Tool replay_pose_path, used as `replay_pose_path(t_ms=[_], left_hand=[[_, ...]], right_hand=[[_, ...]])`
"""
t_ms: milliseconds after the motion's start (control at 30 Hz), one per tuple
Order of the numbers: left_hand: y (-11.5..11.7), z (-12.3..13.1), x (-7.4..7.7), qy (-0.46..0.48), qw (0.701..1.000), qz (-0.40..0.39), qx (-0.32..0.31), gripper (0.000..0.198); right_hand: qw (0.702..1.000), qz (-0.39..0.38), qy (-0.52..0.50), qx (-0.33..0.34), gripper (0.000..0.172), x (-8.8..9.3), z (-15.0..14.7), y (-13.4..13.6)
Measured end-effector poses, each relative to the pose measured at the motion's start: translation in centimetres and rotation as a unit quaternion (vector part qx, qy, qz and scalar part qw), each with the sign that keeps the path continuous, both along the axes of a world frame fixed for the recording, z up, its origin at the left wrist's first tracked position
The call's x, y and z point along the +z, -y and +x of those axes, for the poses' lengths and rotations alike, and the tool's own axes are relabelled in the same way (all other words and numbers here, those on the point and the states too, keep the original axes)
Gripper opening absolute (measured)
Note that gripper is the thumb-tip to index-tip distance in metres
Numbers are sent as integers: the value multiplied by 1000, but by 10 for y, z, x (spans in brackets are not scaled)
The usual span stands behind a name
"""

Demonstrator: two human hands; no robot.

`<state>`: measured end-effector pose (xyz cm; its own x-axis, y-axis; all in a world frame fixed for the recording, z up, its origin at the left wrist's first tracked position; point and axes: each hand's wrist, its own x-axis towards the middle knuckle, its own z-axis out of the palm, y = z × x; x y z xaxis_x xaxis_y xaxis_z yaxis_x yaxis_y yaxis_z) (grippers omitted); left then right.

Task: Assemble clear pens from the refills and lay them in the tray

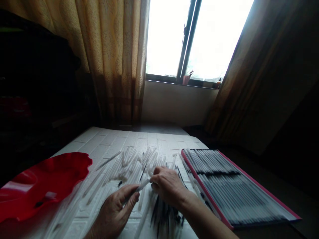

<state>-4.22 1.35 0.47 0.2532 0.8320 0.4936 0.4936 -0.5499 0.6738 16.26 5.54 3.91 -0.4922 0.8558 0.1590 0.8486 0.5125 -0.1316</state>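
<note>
My left hand [117, 209] and my right hand [168, 186] meet low in the middle of the white table [139, 139]. Between them they pinch one clear pen tube [143, 185], the left hand at its near end and the right at its far end. Under and behind the hands lies a loose heap of clear pen tubes [129, 164]. A bundle of thin black refills [163, 214] lies just below my right wrist.
A wavy red plastic tray [42, 182] sits at the left with a small piece in it. At the right a pink-edged flat box [234, 189] holds rows of assembled pens. Curtains and a bright window stand behind the table.
</note>
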Motion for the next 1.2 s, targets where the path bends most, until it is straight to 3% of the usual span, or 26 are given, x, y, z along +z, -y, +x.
replay_pose_path(t_ms=[267, 433, 500, 567, 667, 700, 767, 933, 1200], left_hand=[[-1, 2, -3, -21, 999, 36, 0, 20], [0, 1, -2, -40, 998, 53, 6, 20], [1, 1, -2, -46, 997, 56, 7, 21], [1, 2, -2, -53, 997, 56, 5, 22], [1, 3, -3, -62, 996, 61, -1, 22], [1, 3, -3, -64, 996, 65, -3, 22], [3, 3, -2, -63, 995, 77, -5, 21], [5, 1, 2, -53, 994, 93, -10, 19], [5, 1, 0, -70, 995, 74, -17, 20]], right_hand=[[1000, 1, 4, -3, 12, -9, -9, -1], [997, 5, -78, -13, 14, -14, -4, 1], [988, -15, -155, -15, 14, -14, 2, 2], [942, -96, -323, 0, 13, -14, 9, 5], [781, -264, -565, 23, 24, -14, 16, 9], [741, -302, -600, 26, 28, -14, 17, 10], [690, -345, -635, 30, 31, -15, 18, 12], [634, -383, -671, 36, 29, -19, 16, 11], [619, -431, -654, 58, 33, -26, 18, 11]])
